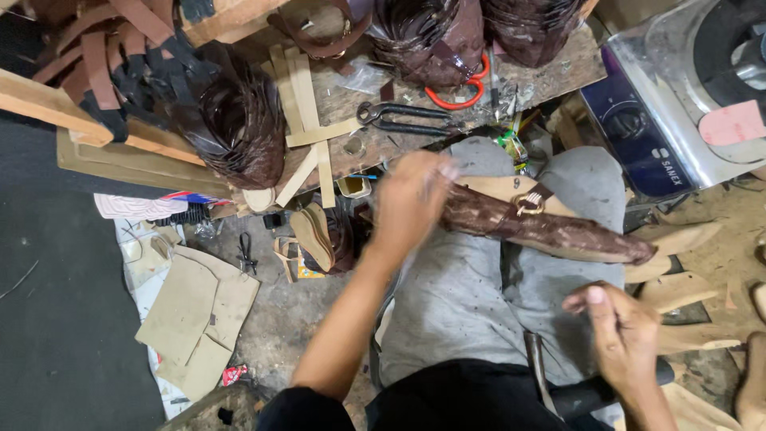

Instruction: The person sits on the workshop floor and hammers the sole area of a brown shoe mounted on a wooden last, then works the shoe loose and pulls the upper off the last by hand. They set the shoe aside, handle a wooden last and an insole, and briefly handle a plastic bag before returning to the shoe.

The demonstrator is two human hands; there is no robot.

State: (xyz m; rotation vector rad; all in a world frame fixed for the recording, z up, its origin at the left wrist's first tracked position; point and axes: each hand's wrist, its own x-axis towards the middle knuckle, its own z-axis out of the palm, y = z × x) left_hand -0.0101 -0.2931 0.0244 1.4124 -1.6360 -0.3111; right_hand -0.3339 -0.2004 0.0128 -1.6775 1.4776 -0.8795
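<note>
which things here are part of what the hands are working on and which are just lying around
In hand: brown sandal piece with gold buckle, held at one end by left hand; right hand open nearby.
Lying about: pliers, orange scissors, cardboard patterns, wooden strips.

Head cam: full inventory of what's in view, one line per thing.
brown shoe piece with gold buckle: 1, brown, across the lap, left hand on its near end
pincers: 1, dark metal, on the workbench
scissors: 1, red handles, bench, partly under a bag
wooden strips: several, pale tan, crossed on the bench
bagged strap bundles: at least 3, dark brown, along the bench
cardboard patterns: several, tan, on the floor
sandal sole: 1, tan, floor under the bench
hammer: 1, dark, on the lap by the right hand
appliance: 1, silver and blue, top right
left hand: blurred, gripping the shoe piece
right hand: empty, fingers loosely curled
</note>
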